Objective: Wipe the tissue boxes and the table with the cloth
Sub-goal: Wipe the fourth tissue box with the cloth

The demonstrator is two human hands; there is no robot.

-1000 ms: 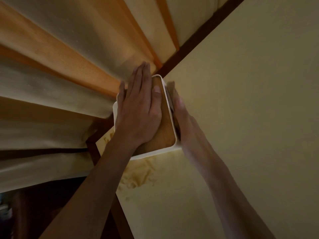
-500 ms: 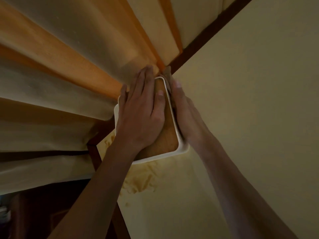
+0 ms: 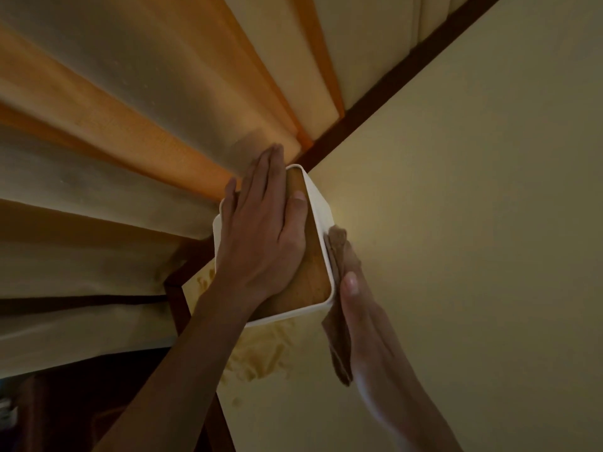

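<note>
The tissue box point(image 3: 318, 216) stands at the near-left corner of the pale table point(image 3: 456, 223), white-walled with a wooden lid on top; its long axis runs from the lower right, near the person, up and slightly left toward the curtain point(image 3: 130, 125), so its far short end points at the folds and the dark table edge. The left hand point(image 3: 261, 243) lies flat on the lid, fingers straight and together, thumb along the right side, pressing down rather than gripping. The right hand point(image 3: 362, 324) is laid against the box's right long wall, fingers straight, holding a brown cloth point(image 3: 337, 340) pressed between palm and wall; the cloth shows above the fingertips and hangs below the palm. A yellowish stain point(image 3: 261, 353) marks the tabletop just in front of the box's near short end.
</note>
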